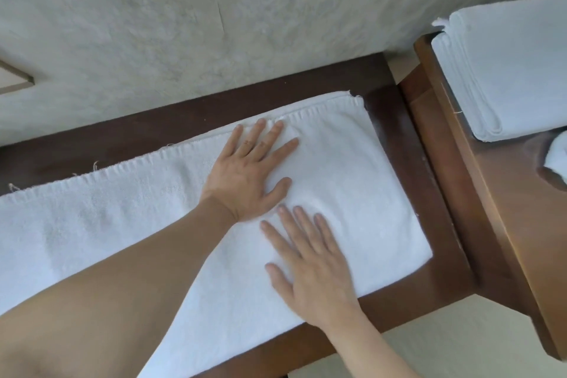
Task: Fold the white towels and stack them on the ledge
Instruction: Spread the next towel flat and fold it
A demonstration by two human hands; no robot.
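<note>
Lying flat along a dark brown wooden bench top (408, 144), the long white terry-cloth towel (352, 190) runs out of view at the left edge and at the bottom, so its full length cannot be seen. Its near part is covered by two bare forearms, and its far long edge shows a ribbed hem with a few loose threads. The right end is squared off and sits just short of the bench's right edge, with a strip of dark wood showing around it. The cloth looks doubled, though the layers are hard to tell apart. The left hand (248, 172) rests palm-down on the towel near its far edge, fingers straight and spread, gripping nothing. The right hand (310, 267) rests palm-down just nearer, fingers straight and slightly apart, likewise holding nothing; its fingertips lie just beside the heel of the left hand. To the right, on a lighter reddish-brown wooden ledge (503, 202) set higher than the bench, sits a stack of folded white towels (506, 70), cut off by the right edge so its extent is unknown. Another bit of white cloth (558, 153) shows beside the stack at the frame edge, too cropped to make out. Behind the bench rises a pale grey textured wall (184, 24).
</note>
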